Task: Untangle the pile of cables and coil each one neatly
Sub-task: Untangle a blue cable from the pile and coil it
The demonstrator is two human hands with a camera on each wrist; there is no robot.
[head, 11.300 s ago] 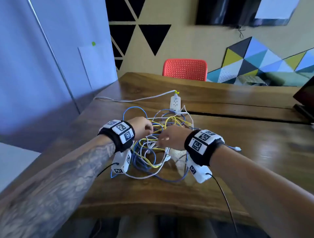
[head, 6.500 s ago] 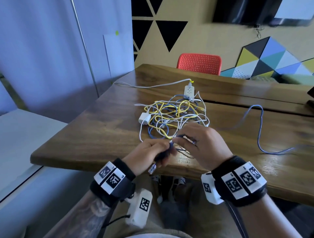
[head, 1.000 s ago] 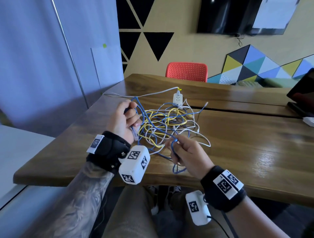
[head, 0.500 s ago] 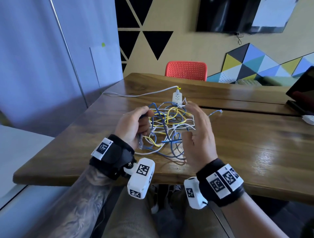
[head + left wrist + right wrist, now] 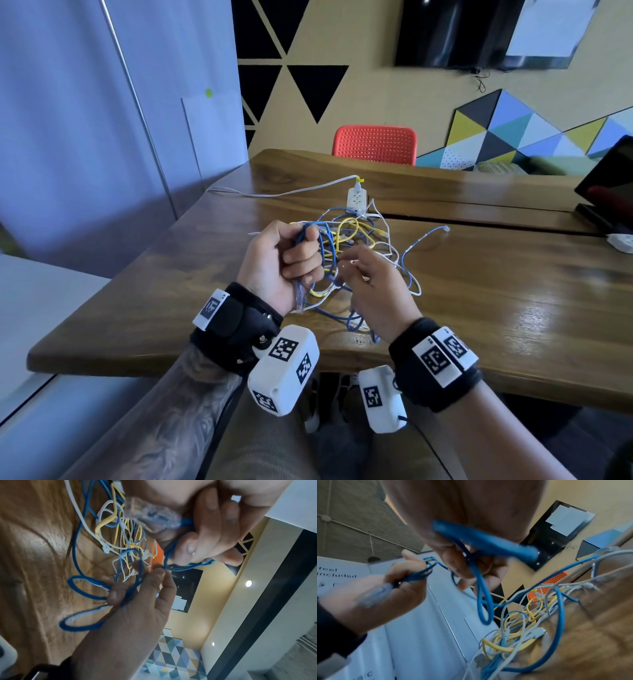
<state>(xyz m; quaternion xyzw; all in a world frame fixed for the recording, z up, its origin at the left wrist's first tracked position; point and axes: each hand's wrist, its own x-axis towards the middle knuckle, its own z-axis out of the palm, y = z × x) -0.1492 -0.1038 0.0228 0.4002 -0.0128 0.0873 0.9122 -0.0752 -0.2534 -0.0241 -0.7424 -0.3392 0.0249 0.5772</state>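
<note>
Left hand (image 5: 281,260): fingers curled round gathered turns of blue cable (image 5: 303,236), clear plug hanging below. Right hand (image 5: 373,291): fingers apparently pinching a blue loop, view blurred. Pile (image 5: 356,240) on surface (image 5: 496,291) mostly tangled; no coil finished. Versus half a second earlier: right hand no longer spread over pile.

A wooden bench (image 5: 479,291) fills the middle, with a red chair (image 5: 375,145) at its far edge. A dark screen (image 5: 455,32) hangs on the yellow wall, beside coloured triangle panels (image 5: 513,137). A black tablet (image 5: 609,186) leans at the right.
</note>
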